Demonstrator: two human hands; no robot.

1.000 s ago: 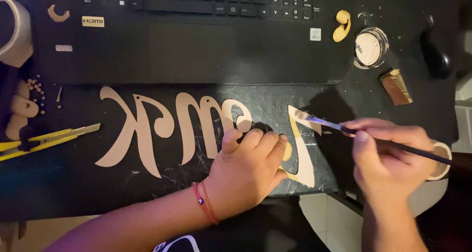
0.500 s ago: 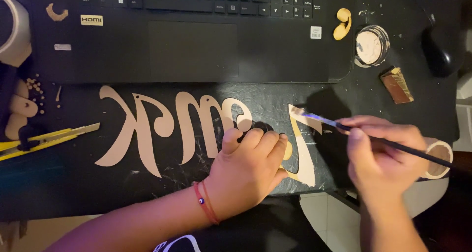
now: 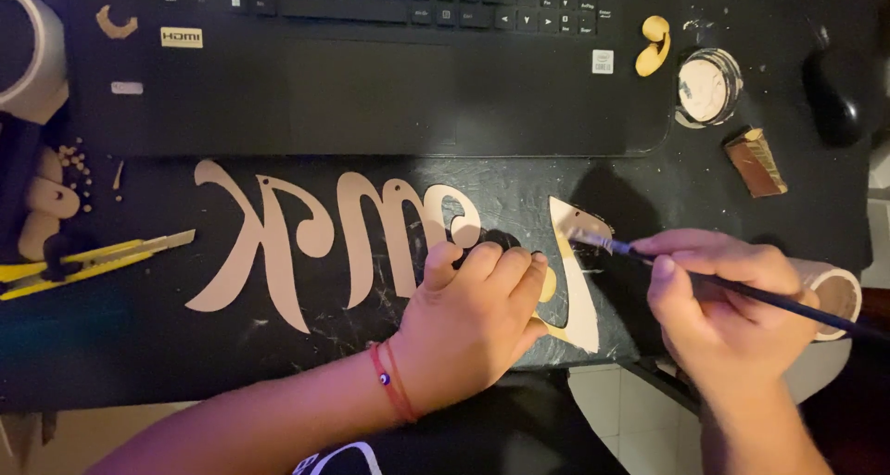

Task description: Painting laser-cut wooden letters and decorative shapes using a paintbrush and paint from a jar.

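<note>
The brush (image 3: 593,242) tip has slid onto the cutout (image 3: 575,280); right hand (image 3: 732,308) grips it, left hand (image 3: 473,331) flat, pinning it steady.

yellow sticker (image 3: 181,37), white sticker (image 3: 603,62), perhaps pale label (image 3: 127,88)

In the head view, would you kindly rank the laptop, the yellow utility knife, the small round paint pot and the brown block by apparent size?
Largest to smallest:
1. Laptop
2. Yellow utility knife
3. Paint pot and brown block: they look too alike to rank.
</note>
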